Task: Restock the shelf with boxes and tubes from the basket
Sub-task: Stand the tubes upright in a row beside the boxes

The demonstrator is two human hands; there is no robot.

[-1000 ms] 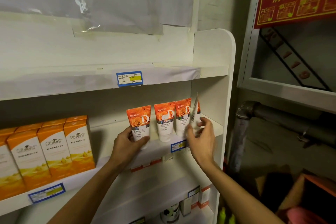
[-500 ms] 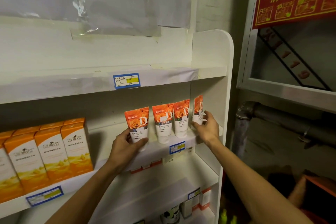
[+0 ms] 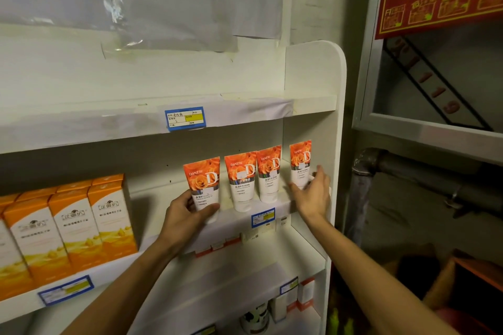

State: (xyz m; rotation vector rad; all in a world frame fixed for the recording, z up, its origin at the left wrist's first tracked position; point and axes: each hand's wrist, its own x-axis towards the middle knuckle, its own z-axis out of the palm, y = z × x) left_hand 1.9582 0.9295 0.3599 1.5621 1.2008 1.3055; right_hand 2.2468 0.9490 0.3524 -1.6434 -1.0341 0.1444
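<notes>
— What do the arms look like from your feed?

— I see two bare forearms rising from the bottom edge toward a white shelf. The left hand is nearest, wrist bent back, thumb laid across the front of the leftmost orange tube, fingers curled behind it, gripping its lower white part.

— And the right hand?

— The right hand reaches a little farther, palm turned left, fingers loosely spread. Its fingertips rest against the lower part of the rightmost tube; I cannot tell whether it grips or only touches.

— Where do the tubes stand?

— Four orange-and-white tubes stand upright in a row on the middle shelf board, at its right end. The two middle tubes sit side by side, touched by neither hand. Orange boxes stand well apart to the left on the same board.

— Beyond that?

— A blue price tag on the board above, then taped plastic sheeting on the wall.
</notes>
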